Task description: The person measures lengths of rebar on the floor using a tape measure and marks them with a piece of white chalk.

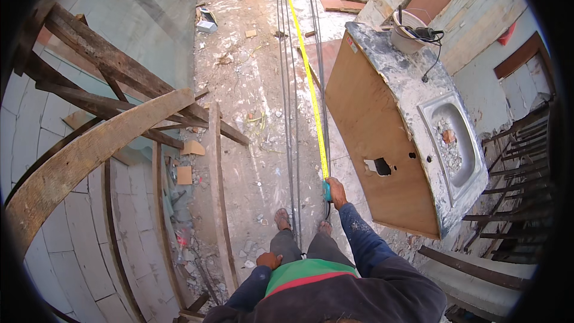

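Observation:
My right hand (338,194) is closed around the teal case of a tape measure (326,191), low in front of my right leg. From the case the yellow tape blade (311,88) runs out long and nearly straight to the far end of the floor. It passes over or alongside long dark metal rods (294,113), which lie lengthwise on the floor and pass between and beside my feet. My left hand (269,260) is by my left thigh, its fingers curled in a fist with nothing visible in them.
To the right stands a counter (382,137) with a wooden front and a metal sink (457,149) holding rubble. A white bucket (408,31) and a corded tool (426,33) sit on it. Timber beams (101,45) and an upright plank (220,197) fill the left. Debris litters the floor.

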`<action>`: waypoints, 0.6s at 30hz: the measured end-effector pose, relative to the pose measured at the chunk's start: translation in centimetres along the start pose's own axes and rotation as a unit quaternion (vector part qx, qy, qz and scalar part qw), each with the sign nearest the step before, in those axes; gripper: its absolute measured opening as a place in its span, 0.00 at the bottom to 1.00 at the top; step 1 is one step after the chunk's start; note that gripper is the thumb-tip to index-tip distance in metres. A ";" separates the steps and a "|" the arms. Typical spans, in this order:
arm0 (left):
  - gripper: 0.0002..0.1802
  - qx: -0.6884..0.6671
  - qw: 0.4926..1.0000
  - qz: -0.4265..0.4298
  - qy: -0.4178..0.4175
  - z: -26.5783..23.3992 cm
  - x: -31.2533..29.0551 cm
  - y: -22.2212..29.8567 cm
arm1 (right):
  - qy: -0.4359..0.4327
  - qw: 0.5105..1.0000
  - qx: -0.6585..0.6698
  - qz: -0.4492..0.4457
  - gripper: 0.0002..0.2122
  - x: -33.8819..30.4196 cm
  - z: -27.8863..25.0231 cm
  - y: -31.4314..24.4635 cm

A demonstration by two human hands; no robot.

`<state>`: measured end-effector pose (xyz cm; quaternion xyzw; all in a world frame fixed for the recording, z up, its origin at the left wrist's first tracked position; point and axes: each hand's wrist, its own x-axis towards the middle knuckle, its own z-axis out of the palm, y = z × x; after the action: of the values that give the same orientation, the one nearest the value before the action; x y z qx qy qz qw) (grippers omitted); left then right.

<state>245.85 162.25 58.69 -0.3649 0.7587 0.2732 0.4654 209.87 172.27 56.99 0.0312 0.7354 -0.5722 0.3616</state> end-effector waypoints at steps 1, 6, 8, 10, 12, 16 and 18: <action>0.31 -0.006 1.000 0.010 -0.001 0.7 -0.5 0.3 | -0.005 1.000 0.015 0.004 0.14 0.1 0.4 0.5; 0.27 -0.039 0.990 0.113 0.079 4.9 -3.5 2.0 | 0.022 0.993 -0.098 -0.054 0.15 1.7 2.9 3.8; 0.26 -0.079 0.985 0.116 0.099 7.0 -5.9 2.9 | 0.015 0.988 -0.133 -0.073 0.16 2.1 3.7 4.4; 0.25 -0.108 0.982 0.102 0.120 8.3 -7.8 3.7 | -0.004 0.993 -0.114 -0.012 0.24 1.9 4.8 4.5; 0.23 -0.156 0.976 0.048 0.142 9.2 -9.3 4.3 | 0.002 0.994 -0.112 0.004 0.26 1.3 5.9 4.7; 0.18 -0.246 0.932 0.087 0.252 8.8 -7.0 4.7 | 0.015 0.994 -0.110 -0.004 0.27 1.3 7.6 6.4; 0.16 -0.257 0.926 0.097 0.259 7.9 -3.0 4.2 | 0.036 0.990 -0.136 0.006 0.27 2.4 8.0 8.7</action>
<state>247.39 171.55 58.45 -0.4550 0.7879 0.3989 0.1144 216.09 167.43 47.79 0.0061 0.8188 -0.4630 0.3393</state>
